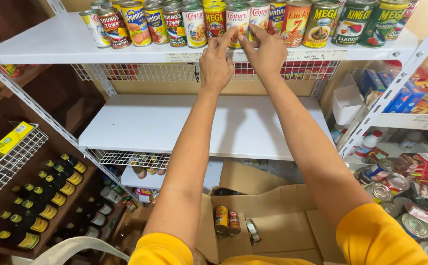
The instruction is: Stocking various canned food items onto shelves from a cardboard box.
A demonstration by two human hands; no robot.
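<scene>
Top white shelf (66, 41): left hand (216, 64) and right hand (269, 54) pinch one tuna can (237, 19) at its front edge, squaring the row

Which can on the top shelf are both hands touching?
The white-and-red can in the middle of the row. The left hand and right hand both have fingertips on it; the neighbouring cans stand untouched.

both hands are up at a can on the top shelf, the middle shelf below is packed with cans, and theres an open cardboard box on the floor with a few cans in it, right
Not quite. The head view shows the middle shelf bare and white, not packed with cans. The rest holds: the left hand and right hand both touch a white-labelled can on the top shelf, and the open cardboard box on the floor holds a few cans.
</scene>
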